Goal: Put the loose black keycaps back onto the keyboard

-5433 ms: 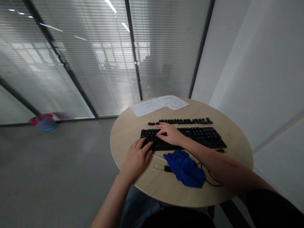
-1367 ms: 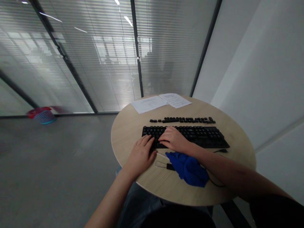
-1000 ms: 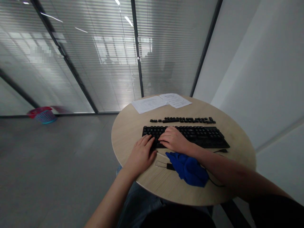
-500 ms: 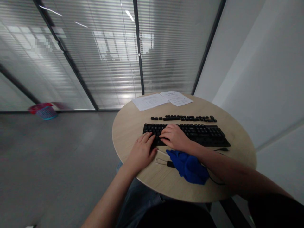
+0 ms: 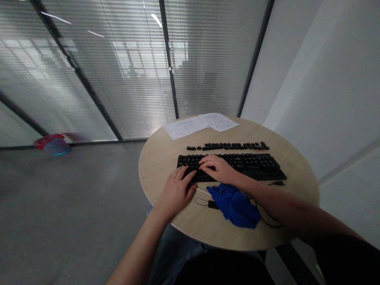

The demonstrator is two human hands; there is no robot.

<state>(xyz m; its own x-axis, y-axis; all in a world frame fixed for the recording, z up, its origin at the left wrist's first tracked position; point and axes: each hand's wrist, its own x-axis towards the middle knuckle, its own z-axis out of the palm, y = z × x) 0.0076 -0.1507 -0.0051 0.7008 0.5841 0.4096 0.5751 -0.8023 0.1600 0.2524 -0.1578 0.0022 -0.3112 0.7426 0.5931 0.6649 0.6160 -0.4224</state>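
A black keyboard [image 5: 258, 173] lies across the round table; its front rows at the right look bare of keycaps. My left hand [image 5: 177, 190] rests at the keyboard's front left corner, fingers spread, the fingertips on its edge and the thumb on the tabletop. Over the left part of the keyboard, my right hand [image 5: 218, 169] has its fingers bent and drawn towards the thumb; whatever is between them is too small to make out. Loose black keycaps [image 5: 234, 146] lie in rows behind the keyboard. Nearer me are a blue cloth [image 5: 237, 208] and a wire keycap puller [image 5: 204, 202], its handle partly under the cloth.
Printed papers [image 5: 187, 127] lie at the far side of the wooden table [image 5: 160, 158]. A dark cable plug [image 5: 277, 183] sits by the keyboard's front right, its cord running under my right forearm. On the floor at the left stands a red and blue basket [image 5: 57, 146].
My right hand's fingertips have shifted slightly away from me over the keys, and the fingers are a little less curled. The left hand stays at the corner. The view has tilted slightly.
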